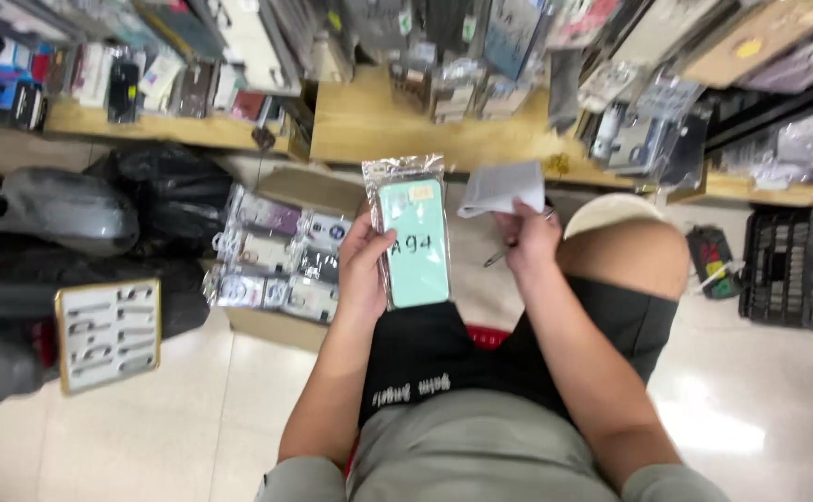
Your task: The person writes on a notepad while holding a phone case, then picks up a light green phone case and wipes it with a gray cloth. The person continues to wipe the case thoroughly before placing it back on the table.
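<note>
Holding a mint-green phone case [416, 244] in a clear plastic sleeve, upright and slightly tilted, at about twelve o'clock from the lap: left hand [362, 270] closed around its left edge, thumb across the front, fingers behind and hidden. Handwriting on the sleeve's front, small sticker near its top. Gripping a folded white paper slip [502, 188] at one o'clock: right hand [529, 240] pinched shut on the slip's lower edge, with a thin pen [499, 255] also tucked into the same hand, tip pointing down toward seven o'clock. Case and slip near each other, not touching. Seated posture, black shorts [444, 358] and bare right knee [625, 256] at two o'clock, a sliver of red stool [486, 336] between the thighs.

Sitting at ten o'clock from the left hand, just beside it on the floor: an open cardboard box [281, 249] packed with rows of bagged phone cases. Farther out at nine o'clock, black and grey plastic sacks [72, 223], and leaning against them at eight o'clock a flat card of small parts [107, 335]. Running across twelve o'clock, a low wooden shelf [379, 125] crowded with hanging packaged cases. Lying at three o'clock on the tiled floor, a black gridded tray [797, 270], and between it and the knee a small black packet with coloured marks [713, 260].
</note>
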